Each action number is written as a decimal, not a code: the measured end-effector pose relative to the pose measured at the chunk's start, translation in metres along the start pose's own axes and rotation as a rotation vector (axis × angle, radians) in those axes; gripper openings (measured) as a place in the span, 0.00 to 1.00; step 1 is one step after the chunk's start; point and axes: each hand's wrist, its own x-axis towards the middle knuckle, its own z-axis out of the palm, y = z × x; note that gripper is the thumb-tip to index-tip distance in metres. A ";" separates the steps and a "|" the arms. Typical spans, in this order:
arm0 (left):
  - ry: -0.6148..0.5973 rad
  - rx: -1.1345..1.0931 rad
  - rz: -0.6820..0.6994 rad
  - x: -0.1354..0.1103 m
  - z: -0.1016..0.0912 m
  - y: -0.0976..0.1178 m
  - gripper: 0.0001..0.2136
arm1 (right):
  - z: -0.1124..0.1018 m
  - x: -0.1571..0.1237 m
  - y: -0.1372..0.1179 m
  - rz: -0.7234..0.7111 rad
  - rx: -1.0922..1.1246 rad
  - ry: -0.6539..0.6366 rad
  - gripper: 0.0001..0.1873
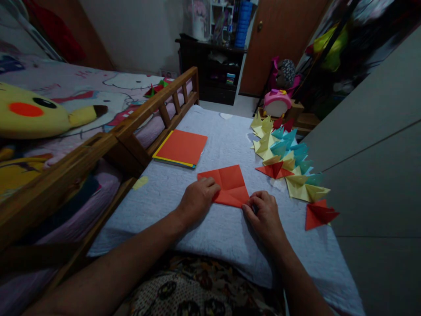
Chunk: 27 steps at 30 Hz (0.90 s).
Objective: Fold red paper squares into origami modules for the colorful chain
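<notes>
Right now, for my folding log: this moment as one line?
left hand: on red paper | right hand: pinching its near corner | paper stack: left | folded pieces: right

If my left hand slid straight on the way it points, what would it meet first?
Your left hand rests on the red sheet; past it, probably the red folded piece.

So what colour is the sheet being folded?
The sheet is orange-red, clearest in the head view.

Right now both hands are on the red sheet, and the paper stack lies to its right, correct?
No: the head view shows the paper stack left of the red sheet. The left hand and right hand are indeed on the sheet.
</notes>
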 end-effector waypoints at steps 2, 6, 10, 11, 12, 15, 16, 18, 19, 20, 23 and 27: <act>-0.017 0.042 0.014 -0.001 0.000 0.000 0.09 | 0.000 0.000 0.000 0.002 0.002 0.003 0.07; -0.075 0.090 0.082 -0.007 -0.006 0.002 0.07 | 0.001 0.001 0.001 0.011 0.007 0.002 0.07; -0.134 0.149 0.172 -0.018 -0.016 0.009 0.08 | 0.000 0.000 -0.001 0.013 0.009 0.002 0.07; -0.153 0.162 0.193 -0.021 -0.018 0.011 0.12 | 0.000 0.000 -0.001 0.012 0.010 0.004 0.07; -0.166 0.171 0.211 -0.024 -0.020 0.012 0.17 | 0.000 0.000 -0.002 0.012 0.010 0.005 0.07; -0.202 0.201 0.246 -0.030 -0.022 0.014 0.28 | 0.000 0.001 -0.003 0.019 0.004 0.007 0.07; -0.211 0.211 0.254 -0.031 -0.022 0.014 0.30 | -0.001 0.001 -0.003 0.023 0.001 0.006 0.07; -0.221 0.225 0.264 -0.033 -0.020 0.013 0.32 | -0.001 0.002 -0.003 0.027 -0.001 0.002 0.07; -0.223 0.226 0.264 -0.034 -0.019 0.013 0.32 | -0.001 0.002 -0.003 0.027 -0.001 -0.003 0.07; -0.224 0.225 0.263 -0.034 -0.018 0.012 0.33 | -0.001 0.002 -0.003 0.026 -0.002 -0.008 0.07; -0.218 0.213 0.263 -0.036 -0.014 0.010 0.33 | -0.001 0.002 -0.003 0.027 -0.009 -0.012 0.08; -0.204 0.198 0.268 -0.038 -0.011 0.009 0.34 | 0.000 0.001 -0.003 0.028 -0.007 0.006 0.07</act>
